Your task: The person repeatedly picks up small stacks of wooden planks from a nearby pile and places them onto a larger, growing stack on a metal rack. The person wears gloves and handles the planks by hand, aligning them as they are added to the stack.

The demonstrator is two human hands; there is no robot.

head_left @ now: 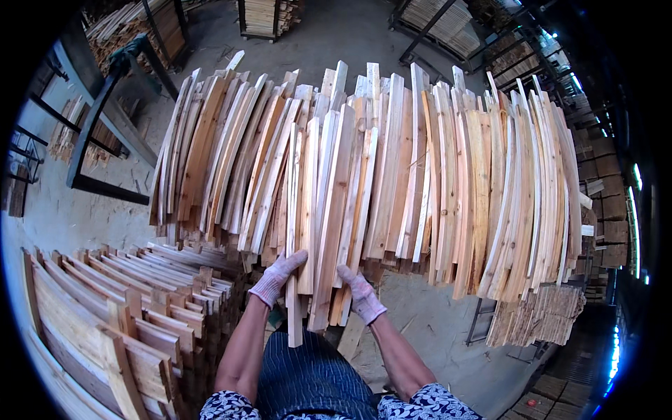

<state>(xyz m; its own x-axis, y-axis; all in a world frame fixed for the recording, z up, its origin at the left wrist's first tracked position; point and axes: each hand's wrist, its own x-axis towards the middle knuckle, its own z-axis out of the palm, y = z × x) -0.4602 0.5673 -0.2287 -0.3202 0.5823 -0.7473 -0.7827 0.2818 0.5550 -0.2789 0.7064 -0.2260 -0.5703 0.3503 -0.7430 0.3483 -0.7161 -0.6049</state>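
Observation:
My left hand (280,274), in a pale knitted work glove, grips the left side of a loose bundle of wooden slats (329,210) near their close ends. From the other side my right hand (362,294), gloved alike, is closed against the same bundle; part of its fingers is hidden under the wood. The slats point away from me, their near ends uneven, and one sticks out farthest toward my apron. They rest on top of a wide pile of similar slats (476,182), light to reddish-brown, some with knots.
Stacked wooden frames or pallets (140,329) stand close on my left. Beyond them is a dark metal rack frame (108,185). A lower stack of slats (535,315) sits to the right. More wood stacks (269,15) stand on the concrete floor at the back.

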